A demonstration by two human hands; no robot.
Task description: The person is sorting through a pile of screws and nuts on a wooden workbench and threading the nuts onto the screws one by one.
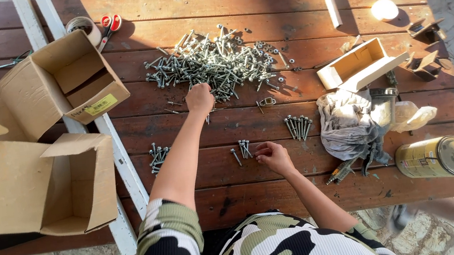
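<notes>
While left hand [200, 98] reaches into far screw pile [215, 62], grip contents hidden; right hand [273, 155], fingers curled beside small sorted group [244, 148]. Risk: knuckles scatter sorted screws, loose ones roll between surface [281, 187] planks.

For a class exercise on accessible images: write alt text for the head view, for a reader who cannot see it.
A person's left hand reaches into a large pile of screws on a wooden table, while the right hand rests near small sorted screw groups. Open cardboard boxes sit at left; a rag and tin can at right.
</notes>
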